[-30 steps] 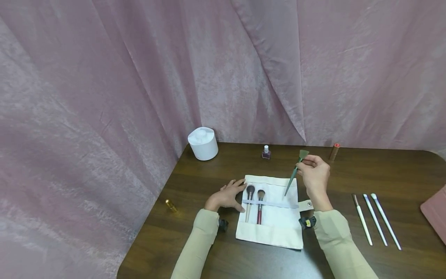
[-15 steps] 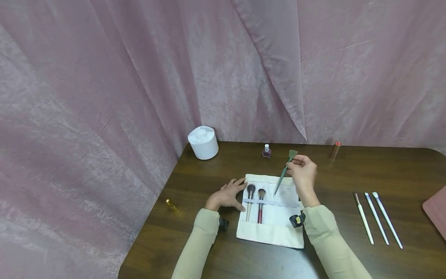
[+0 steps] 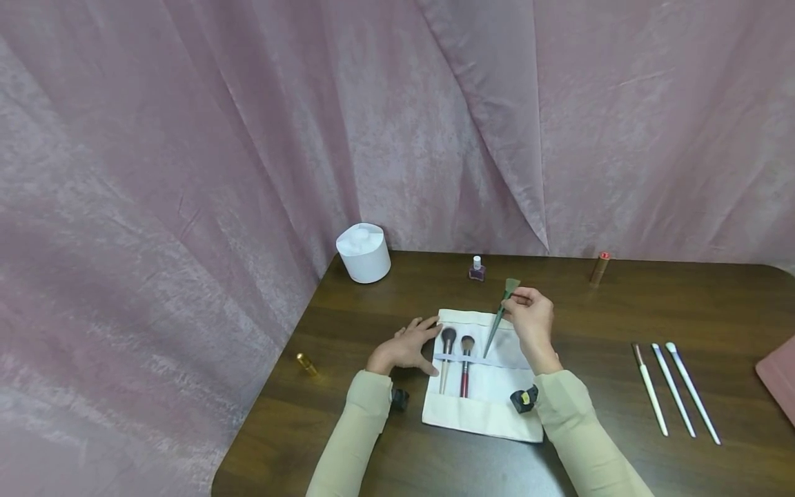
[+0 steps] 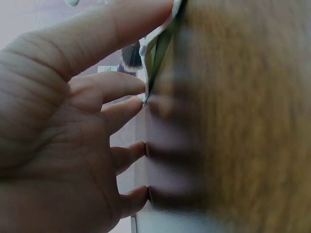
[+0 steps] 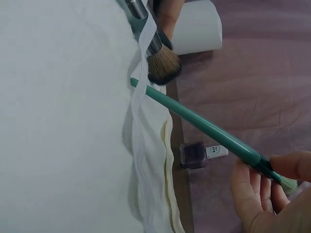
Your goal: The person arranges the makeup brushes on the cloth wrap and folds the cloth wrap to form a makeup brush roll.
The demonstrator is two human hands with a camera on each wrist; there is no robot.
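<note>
A white cloth brush roll (image 3: 481, 415) lies unrolled on the table, a pale elastic band (image 5: 137, 131) running across it. My left hand (image 3: 406, 350) rests with spread fingers at the roll's left edge. Between thumb and fingers, my right hand (image 3: 532, 324) pinches a green makeup brush (image 5: 209, 127) near its bristles, which point up and away. In the right wrist view the tip of its handle passes under the band. Two makeup brushes sit under the band to its left: a pale-handled one (image 3: 448, 338) with dark bristles and a red-handled one (image 3: 464, 381).
Three slim white-handled brushes (image 3: 651, 397) lie to the right, short of a pink object (image 3: 779, 379) at the edge. Along the back stand a white tissue roll (image 3: 364, 257), a nail polish bottle (image 3: 477, 270) and a red-topped tube (image 3: 600, 268). A gold tube (image 3: 306, 364) lies left.
My right hand has moved left and slightly toward me with the green makeup brush, bringing its handle tip down to the band. My left hand has stayed in place.
</note>
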